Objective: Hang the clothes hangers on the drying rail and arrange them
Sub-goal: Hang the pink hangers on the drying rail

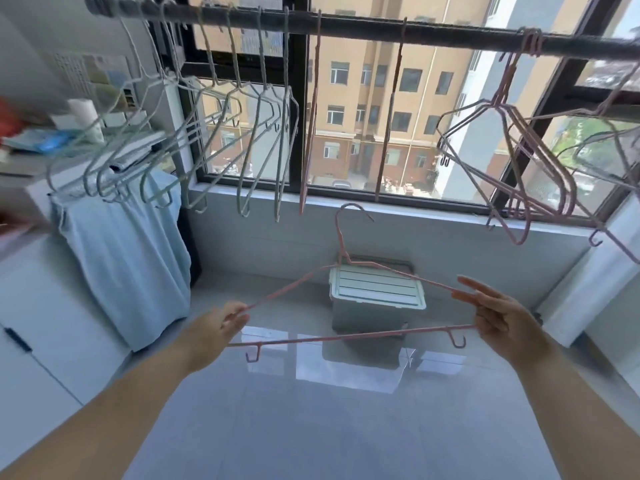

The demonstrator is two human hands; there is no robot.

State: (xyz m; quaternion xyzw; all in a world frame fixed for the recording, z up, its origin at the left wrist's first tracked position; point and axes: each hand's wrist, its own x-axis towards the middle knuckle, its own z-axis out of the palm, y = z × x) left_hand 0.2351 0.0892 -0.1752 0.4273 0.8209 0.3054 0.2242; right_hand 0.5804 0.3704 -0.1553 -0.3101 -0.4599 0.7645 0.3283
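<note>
Two hands hold one pink hanger out in front, below the drying rail and not touching it. Hanger tilted back, nearly flat; hook end points up toward the window.

- Left hand: forearm stretched forward, fingers curled, pinching the hanger's left corner between thumb and fingertips.
- Right hand: forearm reaching in from the lower right, thumb and index finger nipping the right corner; the fingers lie fairly straight.
- Small clip hooks hang under the bottom bar, one near each hand.

On the rail:
- Left end: a row of pale hangers, swung at mixed angles, closely spaced.
- Middle: two pink hangers seen edge-on, well apart from each other.
- Right end: bunched pink hangers, hooks crowded together.

Below: a lidded storage box on the glossy tiled floor at the foot of the window wall, behind the held hanger in this view. A light blue cloth is draped over a white unit at the left.
</note>
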